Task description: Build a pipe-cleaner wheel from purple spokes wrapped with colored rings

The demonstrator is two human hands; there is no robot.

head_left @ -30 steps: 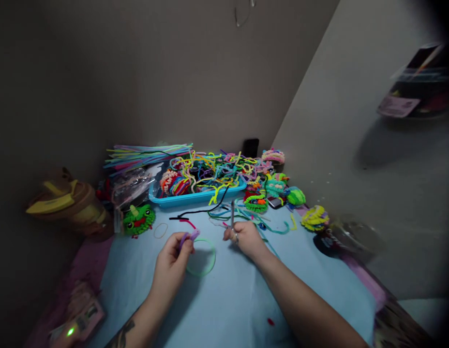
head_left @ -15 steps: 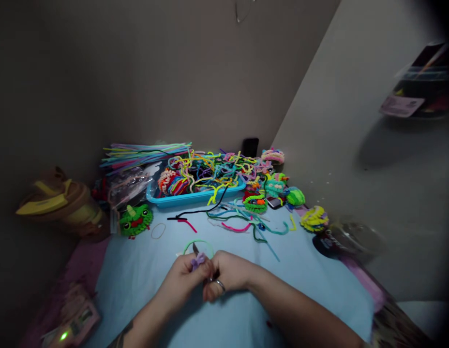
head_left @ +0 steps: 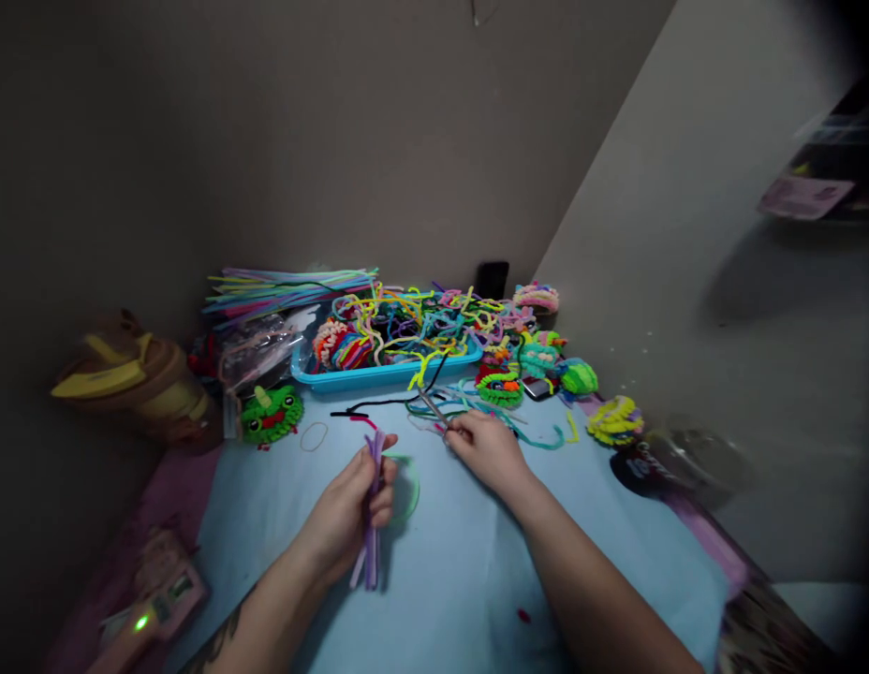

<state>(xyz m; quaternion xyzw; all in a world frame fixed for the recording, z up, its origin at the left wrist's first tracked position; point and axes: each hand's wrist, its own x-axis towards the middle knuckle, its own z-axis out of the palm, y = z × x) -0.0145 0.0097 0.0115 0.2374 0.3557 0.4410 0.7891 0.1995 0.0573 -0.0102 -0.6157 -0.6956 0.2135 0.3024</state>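
My left hand (head_left: 354, 505) is closed around a bundle of purple pipe cleaners (head_left: 371, 552), held nearly upright, with the ends sticking out above and below the fist. To its right, my right hand (head_left: 487, 449) grips what look like small metal scissors (head_left: 433, 407), their tip pointing up and left toward the tray; fingers cover the handles. A light green ring (head_left: 415, 491) lies on the cloth just behind the left hand, partly hidden by it. Black and pink pipe cleaner pieces (head_left: 364, 423) rest beyond the left hand.
A blue tray (head_left: 378, 382) heaped with coloured pipe cleaners stands at the back. Long straight pipe cleaners (head_left: 294, 285) lie behind it. A green fuzzy figure (head_left: 272, 415) sits left, a yellow one (head_left: 615, 421) right. A brown tumbler (head_left: 154, 393) and a clear cup (head_left: 687, 463) flank the table.
My hands have separated. The right hand moved up and right with the scissors, away from the purple pipe cleaners. The left hand has turned, and its whole bundle shows now.
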